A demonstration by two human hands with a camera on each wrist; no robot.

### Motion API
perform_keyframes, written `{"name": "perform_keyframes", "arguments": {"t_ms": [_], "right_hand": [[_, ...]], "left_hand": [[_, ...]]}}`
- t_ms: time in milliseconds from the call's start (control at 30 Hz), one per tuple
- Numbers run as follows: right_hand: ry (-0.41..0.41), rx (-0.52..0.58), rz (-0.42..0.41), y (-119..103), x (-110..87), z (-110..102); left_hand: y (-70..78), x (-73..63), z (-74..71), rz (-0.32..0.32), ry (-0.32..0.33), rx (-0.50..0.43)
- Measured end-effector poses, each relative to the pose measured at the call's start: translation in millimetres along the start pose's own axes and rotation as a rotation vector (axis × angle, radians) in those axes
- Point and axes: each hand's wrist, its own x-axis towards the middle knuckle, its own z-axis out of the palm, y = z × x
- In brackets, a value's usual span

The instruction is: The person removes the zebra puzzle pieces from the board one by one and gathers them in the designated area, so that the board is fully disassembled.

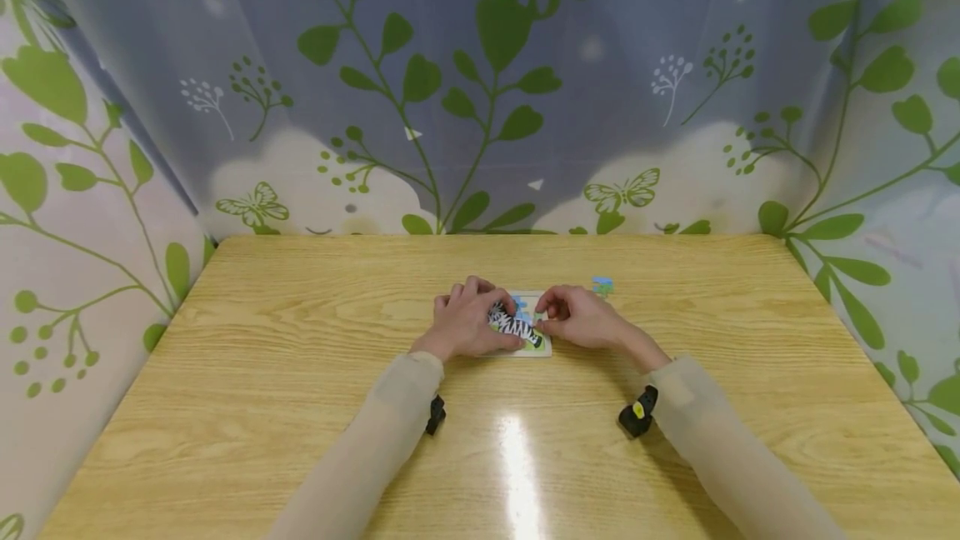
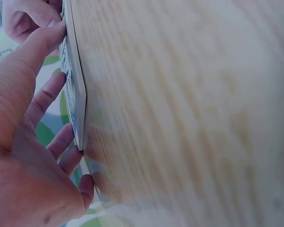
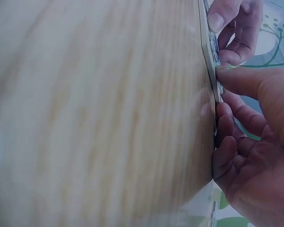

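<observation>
A small jigsaw puzzle [image 1: 517, 327] with a zebra picture lies flat on the table in a thin light frame [image 1: 538, 354]. Over its left part spreads my left hand [image 1: 467, 322], thumb on the near side and forefinger on the far side, touching the puzzle. At the right edge, my right hand [image 1: 581, 319] has its thumb and forefinger bent around a small puzzle piece [image 1: 537, 317], its other fingers curled on the table. The fingers hide much of that piece. The left wrist view shows the frame's side [image 2: 78, 101] beside the left fingertips.
One loose blue and green puzzle piece [image 1: 602, 286] lies on the wooden table [image 1: 337, 298] beyond my right hand. A leaf-patterned curtain [image 1: 480, 107] stands behind the table and at both sides.
</observation>
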Motion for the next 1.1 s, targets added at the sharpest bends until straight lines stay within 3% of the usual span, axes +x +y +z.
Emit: {"name": "perform_keyframes", "arguments": {"t_ms": [267,600,800,1100], "right_hand": [[0.014,0.035,-0.01,-0.3,0.1,1.2],[0.076,0.194,-0.03,4.9,-2.6,4.7],[0.079,0.253,0.017,-0.4,-4.4,2.6],[0.109,0.246,0.062,-3.4,-5.2,4.2]], "left_hand": [[-1.3,1.1,1.8,-0.002,0.006,-0.008],[-3.0,0.2,1.9,0.007,0.006,-0.033],[-2.8,-0.2,1.4,0.005,0.002,-0.033],[4.2,-1.1,-3.2,-0.024,-0.011,-0.033]]}}
